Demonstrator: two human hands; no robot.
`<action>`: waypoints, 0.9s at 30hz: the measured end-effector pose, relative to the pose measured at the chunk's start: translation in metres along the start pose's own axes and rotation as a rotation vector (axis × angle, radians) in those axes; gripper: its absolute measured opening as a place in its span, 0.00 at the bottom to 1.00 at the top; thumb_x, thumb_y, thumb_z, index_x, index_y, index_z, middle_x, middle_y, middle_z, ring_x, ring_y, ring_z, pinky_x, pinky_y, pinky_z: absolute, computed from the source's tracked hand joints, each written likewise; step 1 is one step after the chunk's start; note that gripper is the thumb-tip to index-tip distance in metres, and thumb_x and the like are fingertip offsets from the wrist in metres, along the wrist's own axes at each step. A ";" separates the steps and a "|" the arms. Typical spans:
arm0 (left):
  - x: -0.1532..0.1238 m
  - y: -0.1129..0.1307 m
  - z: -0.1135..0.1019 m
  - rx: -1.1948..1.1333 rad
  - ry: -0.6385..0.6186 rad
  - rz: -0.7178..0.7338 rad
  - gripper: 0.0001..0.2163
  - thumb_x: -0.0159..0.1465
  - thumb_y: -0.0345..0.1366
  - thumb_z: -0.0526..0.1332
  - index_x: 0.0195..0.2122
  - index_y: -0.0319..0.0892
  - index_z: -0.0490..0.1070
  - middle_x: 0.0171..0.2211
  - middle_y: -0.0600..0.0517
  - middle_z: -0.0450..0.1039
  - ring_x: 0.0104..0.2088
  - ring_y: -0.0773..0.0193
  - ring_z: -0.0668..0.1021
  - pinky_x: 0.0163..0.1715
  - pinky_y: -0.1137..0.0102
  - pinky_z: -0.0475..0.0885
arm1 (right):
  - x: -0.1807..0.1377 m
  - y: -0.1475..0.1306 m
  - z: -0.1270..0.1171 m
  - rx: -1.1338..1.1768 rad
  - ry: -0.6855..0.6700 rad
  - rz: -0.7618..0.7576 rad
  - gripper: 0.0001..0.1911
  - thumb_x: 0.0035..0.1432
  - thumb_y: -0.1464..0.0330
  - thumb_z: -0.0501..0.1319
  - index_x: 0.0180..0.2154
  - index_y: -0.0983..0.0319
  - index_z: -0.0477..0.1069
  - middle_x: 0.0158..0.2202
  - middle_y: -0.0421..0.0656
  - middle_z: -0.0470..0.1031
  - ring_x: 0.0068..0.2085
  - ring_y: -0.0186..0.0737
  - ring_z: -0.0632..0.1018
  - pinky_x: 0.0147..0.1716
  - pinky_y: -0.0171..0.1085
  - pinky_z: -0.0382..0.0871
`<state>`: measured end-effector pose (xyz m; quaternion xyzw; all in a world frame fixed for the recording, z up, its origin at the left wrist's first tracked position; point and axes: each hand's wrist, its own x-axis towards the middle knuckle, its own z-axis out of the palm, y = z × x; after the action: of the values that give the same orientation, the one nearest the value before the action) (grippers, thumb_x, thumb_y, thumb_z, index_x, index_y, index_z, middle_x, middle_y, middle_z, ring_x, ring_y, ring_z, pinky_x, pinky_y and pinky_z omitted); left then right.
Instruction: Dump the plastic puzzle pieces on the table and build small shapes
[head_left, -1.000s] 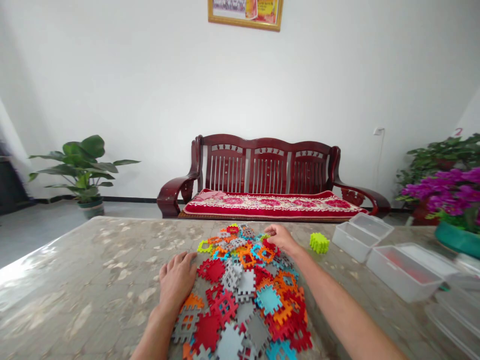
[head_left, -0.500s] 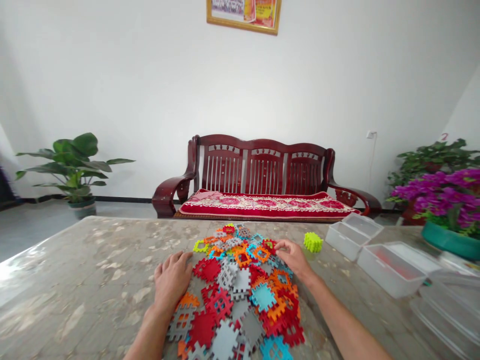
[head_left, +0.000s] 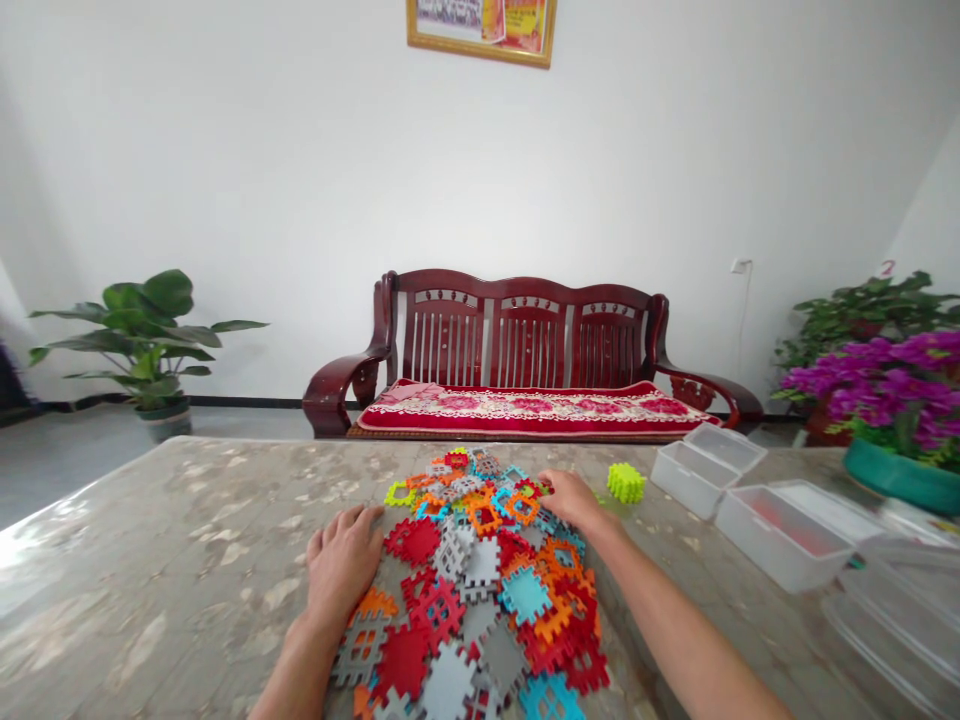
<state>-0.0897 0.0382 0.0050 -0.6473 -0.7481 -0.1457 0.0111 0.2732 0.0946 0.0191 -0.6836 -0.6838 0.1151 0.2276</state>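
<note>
A heap of flat, notched plastic puzzle tiles [head_left: 480, 565] in red, grey, orange, blue and lime lies on the table between my hands. My left hand [head_left: 346, 550] rests palm down on the tabletop at the heap's left edge, fingers loosely stretched and holding nothing. Over the far right of the heap, my right hand [head_left: 574, 497] has its fingers curled down by a red tile and a bit of lime. Its fingertips are partly hidden, so what they grip cannot be made out. A small stack of lime tiles [head_left: 625, 483] stands to the right of that hand.
Two clear plastic boxes [head_left: 784, 545] with lids open stand at the right of the patterned table [head_left: 187, 560]; one has something red inside. More clear plastic lies nearer me. Purple flowers in a teal planter [head_left: 904, 478] stand behind. A wooden bench [head_left: 517, 330] is beyond the table.
My right hand has shifted slightly left and farther away, its fingers now curled lower over the heap. My left hand stays where it was.
</note>
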 end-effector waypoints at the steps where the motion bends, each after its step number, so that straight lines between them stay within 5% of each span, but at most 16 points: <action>1: 0.000 0.000 0.000 0.001 -0.004 -0.002 0.20 0.67 0.35 0.48 0.56 0.49 0.70 0.59 0.47 0.68 0.60 0.54 0.69 0.60 0.55 0.57 | 0.002 -0.001 0.000 -0.019 -0.015 0.000 0.21 0.44 0.72 0.65 0.43 0.54 0.77 0.43 0.41 0.81 0.47 0.44 0.79 0.46 0.36 0.68; 7: -0.001 0.002 -0.002 -0.006 0.006 -0.005 0.19 0.67 0.35 0.48 0.56 0.49 0.70 0.59 0.47 0.68 0.59 0.54 0.69 0.60 0.55 0.58 | 0.009 -0.006 0.003 -0.046 -0.039 0.006 0.27 0.41 0.74 0.65 0.46 0.54 0.76 0.43 0.41 0.81 0.45 0.42 0.79 0.42 0.33 0.68; 14: -0.003 0.001 -0.002 -0.014 0.015 0.004 0.19 0.66 0.35 0.48 0.56 0.49 0.70 0.59 0.47 0.69 0.58 0.54 0.70 0.60 0.55 0.57 | 0.010 -0.010 0.008 0.144 0.105 -0.003 0.22 0.39 0.78 0.61 0.39 0.58 0.79 0.38 0.41 0.81 0.40 0.41 0.79 0.41 0.35 0.70; 22: -0.002 0.001 -0.001 -0.019 0.006 0.013 0.20 0.66 0.35 0.48 0.56 0.48 0.70 0.58 0.46 0.69 0.59 0.54 0.69 0.59 0.55 0.58 | -0.010 0.047 -0.021 0.450 0.422 0.222 0.23 0.47 0.67 0.56 0.46 0.63 0.75 0.37 0.46 0.79 0.34 0.41 0.79 0.30 0.36 0.75; 27: -0.001 0.000 0.001 -0.006 0.016 0.004 0.20 0.66 0.35 0.48 0.56 0.49 0.70 0.59 0.47 0.69 0.59 0.54 0.69 0.59 0.55 0.57 | -0.025 0.071 -0.017 0.559 0.535 0.322 0.28 0.48 0.61 0.55 0.49 0.67 0.71 0.36 0.49 0.79 0.33 0.43 0.80 0.27 0.36 0.75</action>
<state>-0.0892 0.0378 0.0039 -0.6477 -0.7462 -0.1528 0.0154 0.3434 0.0699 -0.0030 -0.6994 -0.4274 0.1487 0.5533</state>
